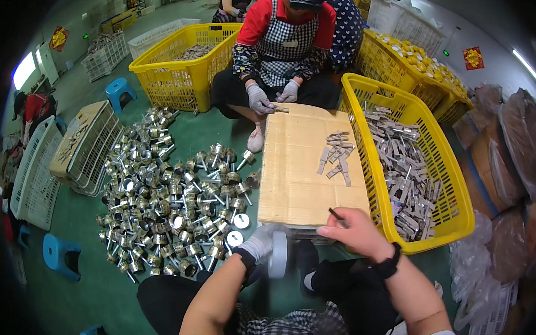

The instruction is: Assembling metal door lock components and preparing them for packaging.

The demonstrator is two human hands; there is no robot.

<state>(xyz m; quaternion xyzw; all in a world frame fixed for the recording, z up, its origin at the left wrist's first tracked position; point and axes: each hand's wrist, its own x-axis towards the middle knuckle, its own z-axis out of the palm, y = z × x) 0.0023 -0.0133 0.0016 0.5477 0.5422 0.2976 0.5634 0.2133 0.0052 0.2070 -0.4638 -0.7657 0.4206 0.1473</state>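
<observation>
My left hand (261, 243), in a pale glove, is closed around a light grey round piece (277, 255) seen nearly edge-on, by the near left corner of a cardboard-topped work surface (298, 166). Over the near right corner, my ungloved right hand (361, 230) pinches a small dark stick-like piece (338, 217); its exact kind cannot be made out. Several flat grey metal pieces (338, 155) lie loose on the cardboard's right side. A heap of brassy metal cups with stems (173, 215) spreads over the floor to the left, two white discs (241, 221) among them.
A yellow basket (450, 237) of grey metal pieces stands close on the right. Across the board, a seated co-worker's gloved hands (264, 98) hold a small piece. Another yellow basket (184, 69) is beyond the heap. Blue stools (60, 254) stand left; plastic-wrapped bundles (492, 162) fill the far right.
</observation>
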